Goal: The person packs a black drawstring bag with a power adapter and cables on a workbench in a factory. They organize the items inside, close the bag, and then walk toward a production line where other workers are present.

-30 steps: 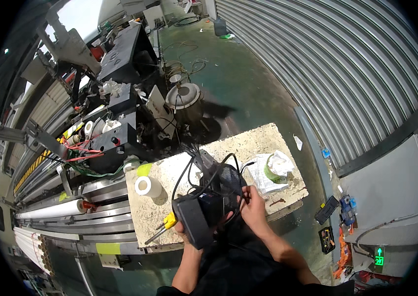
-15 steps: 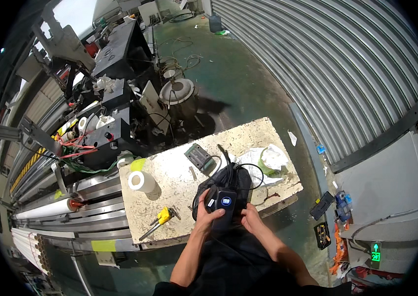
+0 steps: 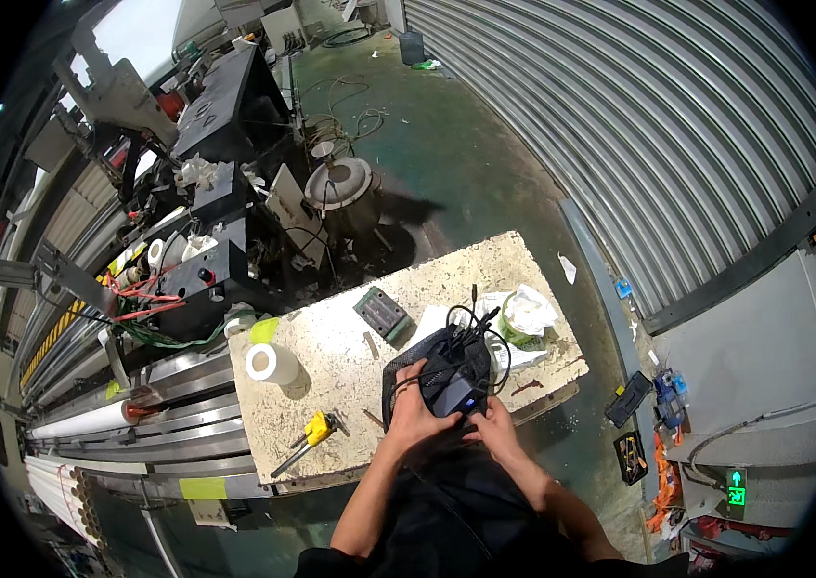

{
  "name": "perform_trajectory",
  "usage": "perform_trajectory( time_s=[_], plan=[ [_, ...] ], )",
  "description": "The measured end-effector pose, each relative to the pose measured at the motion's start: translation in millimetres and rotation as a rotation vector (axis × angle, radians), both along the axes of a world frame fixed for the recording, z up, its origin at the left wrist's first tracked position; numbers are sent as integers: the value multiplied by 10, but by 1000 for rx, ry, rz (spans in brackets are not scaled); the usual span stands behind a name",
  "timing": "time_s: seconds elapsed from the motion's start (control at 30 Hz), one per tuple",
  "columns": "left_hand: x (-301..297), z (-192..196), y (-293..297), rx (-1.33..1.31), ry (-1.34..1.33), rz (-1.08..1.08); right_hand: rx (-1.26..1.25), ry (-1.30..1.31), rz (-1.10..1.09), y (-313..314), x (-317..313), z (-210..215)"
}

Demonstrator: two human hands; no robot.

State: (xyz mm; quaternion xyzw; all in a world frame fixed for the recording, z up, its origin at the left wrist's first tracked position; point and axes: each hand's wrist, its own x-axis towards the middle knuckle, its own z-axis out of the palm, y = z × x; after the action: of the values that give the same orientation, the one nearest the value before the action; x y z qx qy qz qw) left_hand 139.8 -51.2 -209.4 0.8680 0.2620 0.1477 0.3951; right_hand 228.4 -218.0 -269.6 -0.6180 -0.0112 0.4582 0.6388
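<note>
A dark power bank [image 3: 457, 396] with a small lit display lies tilted in the mouth of a black mesh bag [image 3: 395, 378] at the table's near edge. My left hand [image 3: 416, 412] is closed round the bag's left side, its thumb against the power bank. At the lower right corner of the power bank, my right hand [image 3: 497, 433] pinches the bag's edge; its fingertips are partly hidden. Black cables [image 3: 470, 332] bunch and loop over the far side of the bag. Just beyond them sits a green-grey metal block [image 3: 382, 314].
On the worn white table [image 3: 336, 328] are a white roll [image 3: 272, 364], a yellow-handled hex key set [image 3: 317, 427] and a green container with crumpled white paper [image 3: 527, 314]. Machinery [image 3: 225, 106] stands at left, a metal shutter [image 3: 620, 125] at right. Open tool cases [image 3: 630, 458] lie on the floor.
The power bank has tipped and sunk lower into the bag, its display now turned partly away. The cables have shifted into a bunch above it. Both hands have closed in on the bag.
</note>
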Motion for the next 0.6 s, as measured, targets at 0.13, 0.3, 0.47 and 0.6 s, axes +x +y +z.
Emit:
perform_trajectory(
  time_s=[0.13,0.3,0.47,0.6],
  plan=[
    [-34,135,-92,24,70,16,-16,-58,-79,-32,-57,-110],
    [-133,323,-308,85,326,84,-98,-149,-60,-56,3,-88],
    [-386,343,-397,292,294,-20,-29,-162,-47,-20,35,-44],
    [-739,710,-500,242,244,-314,-35,-230,55,-21,91,-193]
  ],
)
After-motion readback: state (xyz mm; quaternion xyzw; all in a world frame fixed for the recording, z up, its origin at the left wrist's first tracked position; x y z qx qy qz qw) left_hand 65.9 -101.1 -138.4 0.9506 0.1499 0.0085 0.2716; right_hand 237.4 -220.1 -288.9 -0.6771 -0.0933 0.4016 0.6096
